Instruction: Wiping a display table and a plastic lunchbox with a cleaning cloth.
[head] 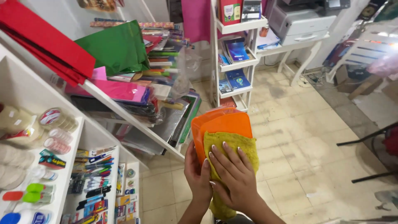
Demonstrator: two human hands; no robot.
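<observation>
I hold a stack of orange plastic folders [226, 122] upright in front of me. My left hand [196, 174] grips the stack along its lower left edge. My right hand [232, 172] lies flat, fingers spread, pressing a yellow-green cloth [244, 147] against the face of the front folder. The cloth hangs down below my hands.
White shelves on the left hold tape rolls [56, 124], pens [97, 170], glue bottles and coloured paper sheets [116, 47]. A narrow white rack [236, 62] with booklets stands ahead. A printer [302, 18] sits on a white table at the back. Beige tiled floor [306, 145] spreads to the right.
</observation>
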